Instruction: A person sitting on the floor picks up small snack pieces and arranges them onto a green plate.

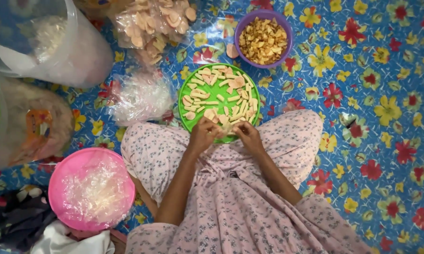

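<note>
Looking down through the head cam here. Both hands meet at the near rim of the green plate (186, 118), fingertips bunched together around something small and pale. It's too tiny for me to say for sure, but it looks like one of the crackers (221, 96) off the plate, maybe with a bit of clear film. Left hand (203, 135) curls in from one side, right hand (248, 136) from the other, fingers pinched shut on it and nearly touching each other.

The plate sits right against the knees on the floral mat (386, 70), I'd guess so the reach stays short. Just past it, toward the mat's far edge, a purple bowl (240, 29) holds darker golden chips.

Packaging-wise: a crumpled wad of clear bags (141, 96) lies just left of the plate, and a clear bag of round crackers (150, 23) sits at the far edge. A pink basin (61, 174) with clear plastic in it is by the left knee. Big cloudy plastic sacks (37, 42) fill the far-left corner; one has an orange printed patch, too blurred to make out.
</note>
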